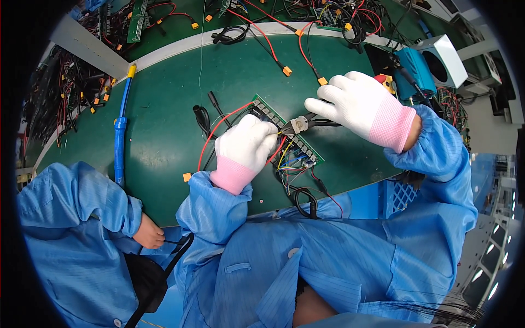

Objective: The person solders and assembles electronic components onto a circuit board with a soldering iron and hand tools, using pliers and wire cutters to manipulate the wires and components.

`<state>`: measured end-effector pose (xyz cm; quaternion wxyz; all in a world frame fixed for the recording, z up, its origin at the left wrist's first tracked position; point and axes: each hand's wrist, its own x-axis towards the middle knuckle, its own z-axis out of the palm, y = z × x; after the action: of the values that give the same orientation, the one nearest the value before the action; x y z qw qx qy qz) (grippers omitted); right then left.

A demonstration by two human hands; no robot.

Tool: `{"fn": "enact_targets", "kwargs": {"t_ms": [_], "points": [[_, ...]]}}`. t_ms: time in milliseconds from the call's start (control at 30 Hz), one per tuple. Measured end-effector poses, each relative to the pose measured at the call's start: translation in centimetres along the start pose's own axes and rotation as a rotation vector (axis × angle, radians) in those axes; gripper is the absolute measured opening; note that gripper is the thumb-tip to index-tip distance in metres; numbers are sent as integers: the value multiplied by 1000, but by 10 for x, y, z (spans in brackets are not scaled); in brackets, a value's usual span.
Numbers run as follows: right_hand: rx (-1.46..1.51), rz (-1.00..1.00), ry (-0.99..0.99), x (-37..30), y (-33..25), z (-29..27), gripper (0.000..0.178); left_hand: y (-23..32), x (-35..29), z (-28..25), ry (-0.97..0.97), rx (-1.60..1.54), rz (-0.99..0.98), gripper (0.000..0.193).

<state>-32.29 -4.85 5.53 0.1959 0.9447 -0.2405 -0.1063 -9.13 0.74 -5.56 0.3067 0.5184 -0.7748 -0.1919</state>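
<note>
A long green circuit board (307, 148) with wires soldered along it lies slantwise on the green table. My left hand (246, 143), in a white glove with a pink cuff, is closed over the board's left part. Its fingers are pinched, and what is between them is hidden. My right hand (355, 104), gloved alike, grips the dark handles of a pair of cutting pliers (298, 126). The jaws reach over the board to the left fingertips, close to a small yellow wire end. Red wire (206, 143) loops out left of my left hand to an orange-yellow connector (187, 177).
A blue tool with a yellow tip (121, 128) lies on the table (164, 104) at left. Beside me sits a co-worker, with a bare hand (149, 232) at the table's edge. A teal soldering station (414, 71) stands at far right. Wired boards (138, 21) fill the far shelf.
</note>
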Motion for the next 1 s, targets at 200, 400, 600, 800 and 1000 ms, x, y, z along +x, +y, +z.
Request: {"fn": "enact_targets", "kwargs": {"t_ms": [200, 400, 600, 800, 1000], "points": [[47, -4, -32, 0, 2, 0, 28, -2, -1, 1, 17, -2, 13, 9], [182, -33, -83, -1, 9, 2, 39, -5, -2, 3, 46, -49, 48, 11], [290, -45, -98, -4, 13, 8, 53, -5, -2, 6, 100, -87, 64, 12], [525, -34, -95, -13, 18, 20, 58, -8, -2, 8, 198, -100, 135, 14], [864, 48, -67, -21, 12, 36, 64, -6, -4, 10, 265, -237, 89, 18]]}}
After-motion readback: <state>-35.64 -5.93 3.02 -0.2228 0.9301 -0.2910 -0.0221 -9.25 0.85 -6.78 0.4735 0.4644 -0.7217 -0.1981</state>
